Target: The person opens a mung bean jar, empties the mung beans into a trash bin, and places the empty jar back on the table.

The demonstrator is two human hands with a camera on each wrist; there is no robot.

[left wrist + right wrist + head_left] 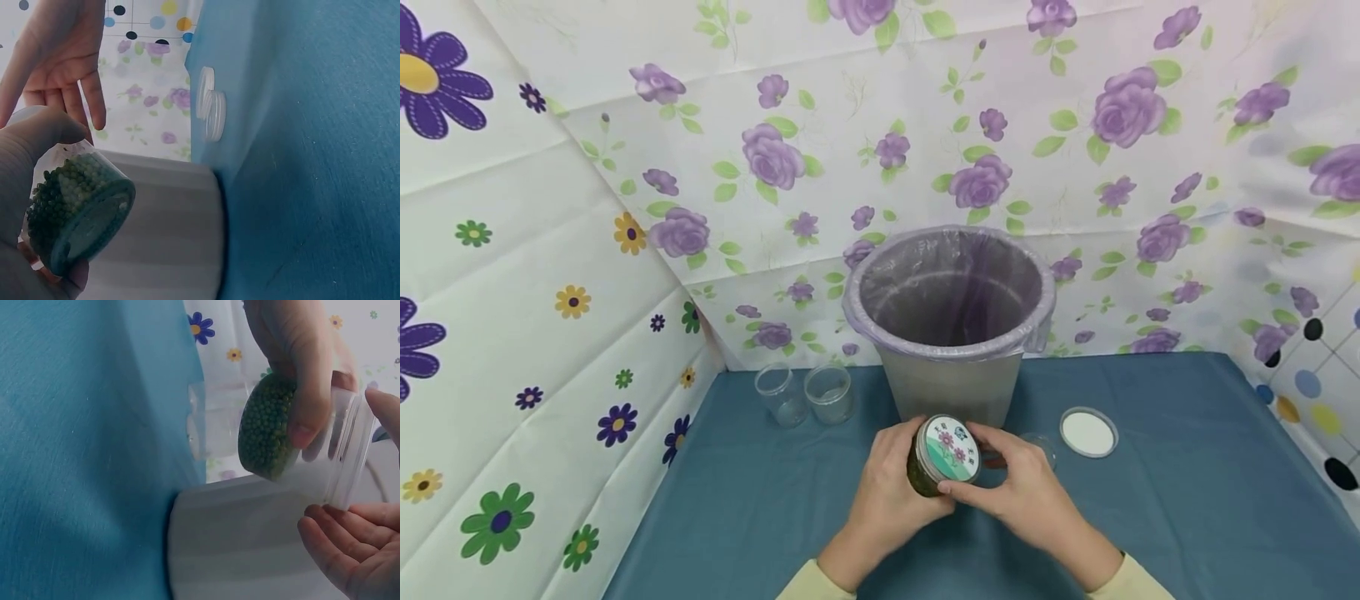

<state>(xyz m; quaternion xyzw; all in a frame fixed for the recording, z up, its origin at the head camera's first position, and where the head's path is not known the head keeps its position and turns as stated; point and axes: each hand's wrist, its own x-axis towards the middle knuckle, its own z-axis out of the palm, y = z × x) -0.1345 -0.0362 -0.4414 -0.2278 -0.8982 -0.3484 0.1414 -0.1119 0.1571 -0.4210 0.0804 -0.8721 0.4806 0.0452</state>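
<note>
A clear round jar point(269, 428) is partly filled with small green beads or beans, and its lid point(952, 448) bears a picture of pink flowers. My left hand point(891, 479) grips the jar's side, its fingers and thumb curled round it. My right hand point(1030, 487) holds the lid's rim between thumb and fingers. The jar is tilted in front of a grey bin, above the table. In the left wrist view the contents point(69, 194) rest against the jar's base, and the lid is mostly hidden behind my left hand.
The grey bin point(951, 387), lined with a purple bag, stands at the back middle of the blue table point(737, 517). Left of it are two clear cups point(780, 396). To the right lie a white-centred round lid point(1088, 433) and a clear one point(1047, 454), partly behind my right hand.
</note>
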